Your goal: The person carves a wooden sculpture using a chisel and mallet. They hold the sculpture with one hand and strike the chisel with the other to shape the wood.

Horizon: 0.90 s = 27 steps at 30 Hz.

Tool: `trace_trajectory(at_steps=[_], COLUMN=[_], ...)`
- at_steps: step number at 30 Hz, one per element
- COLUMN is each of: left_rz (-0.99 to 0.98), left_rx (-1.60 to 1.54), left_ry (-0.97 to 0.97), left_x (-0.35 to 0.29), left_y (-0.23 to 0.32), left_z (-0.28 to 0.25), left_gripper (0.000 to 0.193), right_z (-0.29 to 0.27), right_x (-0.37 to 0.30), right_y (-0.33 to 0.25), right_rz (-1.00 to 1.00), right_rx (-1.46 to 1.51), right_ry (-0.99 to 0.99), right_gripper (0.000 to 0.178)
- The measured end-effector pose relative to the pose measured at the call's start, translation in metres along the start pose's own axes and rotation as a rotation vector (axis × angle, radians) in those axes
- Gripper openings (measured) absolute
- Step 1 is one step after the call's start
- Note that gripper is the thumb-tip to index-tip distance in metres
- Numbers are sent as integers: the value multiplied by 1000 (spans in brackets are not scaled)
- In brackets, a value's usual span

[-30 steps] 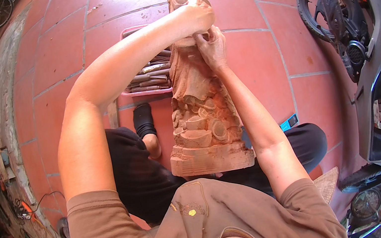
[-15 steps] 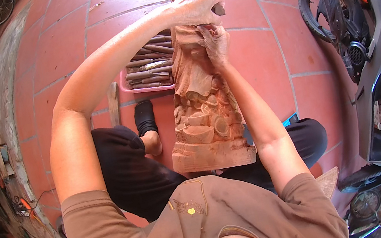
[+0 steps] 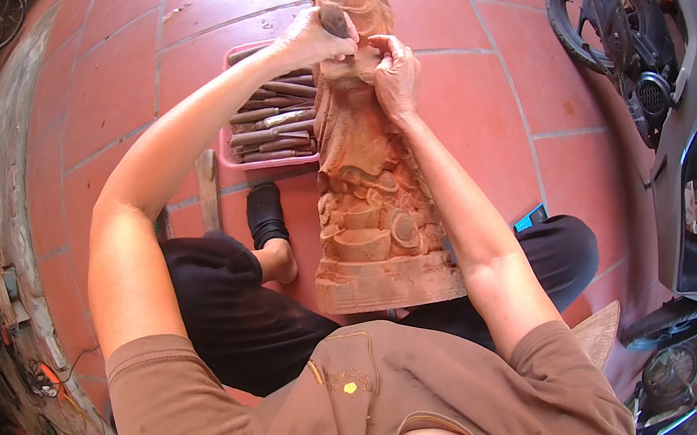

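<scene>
A reddish-brown carved wooden statue (image 3: 358,137) lies lengthwise between my legs, its broad base toward me and its narrow end away. My left hand (image 3: 308,41) is closed round the dark wooden handle of a carving chisel (image 3: 333,20), over the statue's upper part. The handle's rounded end points up, and the blade is hidden by the hand. On the statue's right side rests my right hand (image 3: 398,80), its fingers bent in close to the left hand. What those fingertips pinch, if anything, cannot be made out.
Left of the statue stands a pink basket (image 3: 273,165) full of wooden-handled tools. A wooden stick (image 3: 209,191) lies beside it on the red tiles. A blue object (image 3: 530,218) sits by my right knee. A motorbike (image 3: 668,90) stands at the right, clutter (image 3: 12,301) at the left.
My left hand has moved left and slightly nearer with the chisel, uncovering more of the statue's upper part. My right hand's fingers have shifted a little and now sit apart from the left.
</scene>
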<state>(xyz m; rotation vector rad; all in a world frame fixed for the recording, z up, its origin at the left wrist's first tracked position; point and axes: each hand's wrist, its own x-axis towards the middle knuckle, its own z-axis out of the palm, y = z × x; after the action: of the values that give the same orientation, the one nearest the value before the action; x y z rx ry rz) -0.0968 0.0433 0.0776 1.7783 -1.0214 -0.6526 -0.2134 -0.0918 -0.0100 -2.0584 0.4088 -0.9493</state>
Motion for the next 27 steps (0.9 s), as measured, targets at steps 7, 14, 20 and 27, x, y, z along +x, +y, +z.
trace_trajectory(at_steps=[7,14,20,27], left_rz=[124,-124,-160,-32], left_rx=[-81,-2,-58,-100], left_ry=[107,139,-30,259], left_x=[7,-2,-10,-6], left_y=[-16,10,7,-9], left_z=[-9,-13,-12,10], left_gripper=[7,12,21,15], right_z=[1,-4,1,-4], right_x=[2,2,2,8], right_y=[-2,4,15,17], right_rz=[6,5,-42,-170], right_rx=[45,72,63,-26], right_ry=[35,31,22,-208], right_gripper=[38,37,33,28])
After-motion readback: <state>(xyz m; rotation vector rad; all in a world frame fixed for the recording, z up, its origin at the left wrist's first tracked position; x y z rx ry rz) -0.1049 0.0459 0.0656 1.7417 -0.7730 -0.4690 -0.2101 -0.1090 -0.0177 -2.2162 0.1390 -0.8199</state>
